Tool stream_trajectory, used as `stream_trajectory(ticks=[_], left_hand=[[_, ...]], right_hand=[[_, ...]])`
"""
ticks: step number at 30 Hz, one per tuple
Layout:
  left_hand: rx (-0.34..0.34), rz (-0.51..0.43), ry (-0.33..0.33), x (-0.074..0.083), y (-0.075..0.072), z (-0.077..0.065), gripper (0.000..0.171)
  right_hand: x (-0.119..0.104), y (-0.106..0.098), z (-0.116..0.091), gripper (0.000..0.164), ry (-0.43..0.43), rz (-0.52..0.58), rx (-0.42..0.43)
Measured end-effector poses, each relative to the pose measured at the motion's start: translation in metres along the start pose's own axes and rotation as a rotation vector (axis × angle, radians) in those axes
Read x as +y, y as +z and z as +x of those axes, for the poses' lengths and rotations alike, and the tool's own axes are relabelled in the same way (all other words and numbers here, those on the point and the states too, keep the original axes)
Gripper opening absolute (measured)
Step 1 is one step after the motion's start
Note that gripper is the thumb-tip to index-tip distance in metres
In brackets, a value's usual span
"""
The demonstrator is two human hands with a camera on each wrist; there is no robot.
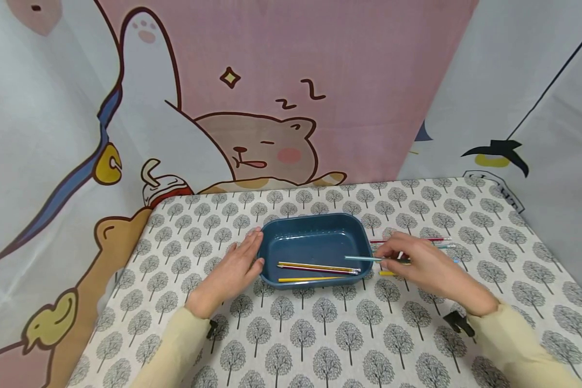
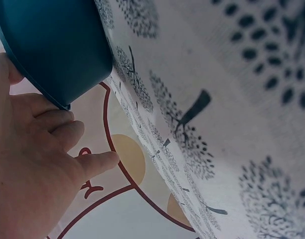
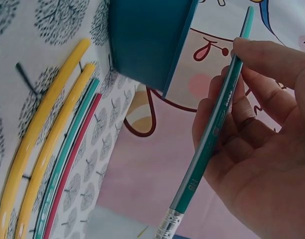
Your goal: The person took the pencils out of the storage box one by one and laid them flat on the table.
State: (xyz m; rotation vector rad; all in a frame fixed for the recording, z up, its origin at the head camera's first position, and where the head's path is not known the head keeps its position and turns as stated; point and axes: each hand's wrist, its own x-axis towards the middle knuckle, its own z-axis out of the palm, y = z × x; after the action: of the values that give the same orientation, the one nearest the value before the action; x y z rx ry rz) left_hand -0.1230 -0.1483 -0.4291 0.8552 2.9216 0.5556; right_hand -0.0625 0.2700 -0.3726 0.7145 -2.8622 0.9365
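A blue rectangular tray [image 1: 315,218] stands on the table with several pencils inside, among them a yellow pencil [image 1: 307,279] and a dark red pencil [image 1: 315,269]. My left hand [image 1: 233,272] rests against its left end, fingers extended along the wall and touching the rim. Between thumb and fingers, my right hand [image 1: 414,261] pinches a green pencil [image 3: 215,124] with a silver eraser ferrule. One end of that pencil reaches over the tray's right rim. Beneath the right hand more pencils lie on the table: two yellow pencils [image 3: 45,149], a green one [image 3: 68,149] and a red one [image 3: 80,149].
A white cloth with a tree print [image 1: 300,337] covers the table. Behind and beside it hang cartoon-printed curtains [image 1: 359,81]. The loose pencils lie just right of the tray.
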Motion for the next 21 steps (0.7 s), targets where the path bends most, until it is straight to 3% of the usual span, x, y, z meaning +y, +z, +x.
stream_trajectory(ticks=[21], left_hand=[[0.002, 0.008, 0.009, 0.0, 0.0, 0.0, 0.064]], right_hand=[[0.019, -0.01, -0.024, 0.023, -0.015, -0.067, 0.045]])
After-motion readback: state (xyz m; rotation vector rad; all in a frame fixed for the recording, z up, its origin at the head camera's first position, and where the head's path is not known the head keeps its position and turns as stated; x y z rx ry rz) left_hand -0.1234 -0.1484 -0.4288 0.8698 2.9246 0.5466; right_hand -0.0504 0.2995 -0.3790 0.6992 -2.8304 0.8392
